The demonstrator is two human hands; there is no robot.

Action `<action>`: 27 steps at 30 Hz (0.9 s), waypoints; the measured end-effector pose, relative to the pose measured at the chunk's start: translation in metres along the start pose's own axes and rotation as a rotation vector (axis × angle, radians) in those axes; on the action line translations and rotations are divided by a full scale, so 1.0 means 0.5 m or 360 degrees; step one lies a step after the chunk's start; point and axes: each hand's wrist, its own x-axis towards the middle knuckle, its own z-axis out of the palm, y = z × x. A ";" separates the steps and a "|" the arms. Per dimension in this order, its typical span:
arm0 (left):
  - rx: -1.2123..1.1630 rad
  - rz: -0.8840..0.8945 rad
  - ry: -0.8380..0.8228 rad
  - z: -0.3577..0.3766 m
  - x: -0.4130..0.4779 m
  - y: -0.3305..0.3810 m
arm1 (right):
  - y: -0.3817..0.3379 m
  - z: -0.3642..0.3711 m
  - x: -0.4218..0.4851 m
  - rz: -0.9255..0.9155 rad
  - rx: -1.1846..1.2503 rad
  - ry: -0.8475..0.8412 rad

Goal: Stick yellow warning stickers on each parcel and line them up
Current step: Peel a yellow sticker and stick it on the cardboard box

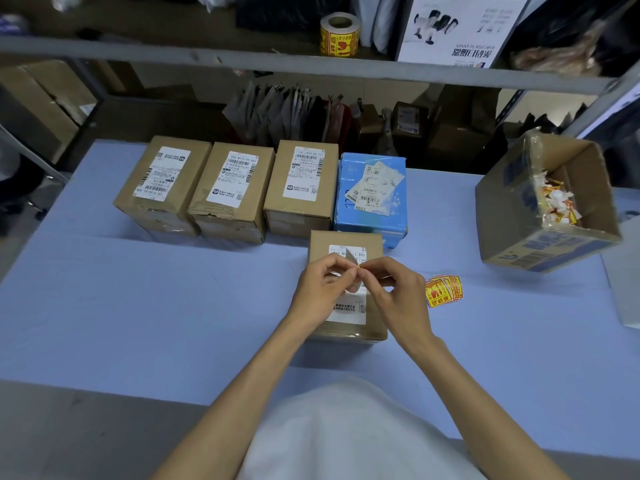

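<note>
Both hands meet over the nearest parcel (347,292) on the pale blue table (138,306): left hand (320,291) and right hand (398,292) pinch one sticker (354,263); spare yellow stickers (444,291) just right, shelving (311,64) beyond

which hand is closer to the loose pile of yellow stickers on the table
Right. The right hand is just left of the yellow sticker pile, apart from it. The left hand is farther left, over the brown parcel; both pinch a sticker.
</note>
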 end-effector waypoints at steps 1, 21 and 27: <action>0.0008 0.0005 -0.0001 0.000 0.001 -0.001 | 0.000 0.000 0.000 0.0004 0.0000 0.0000; -0.0059 -0.0039 0.0002 0.001 0.009 -0.009 | -0.006 0.016 0.001 0.0295 0.0284 0.0036; -0.0099 -0.0090 0.0055 0.005 0.008 -0.005 | -0.002 0.015 0.007 0.0439 0.0452 0.0075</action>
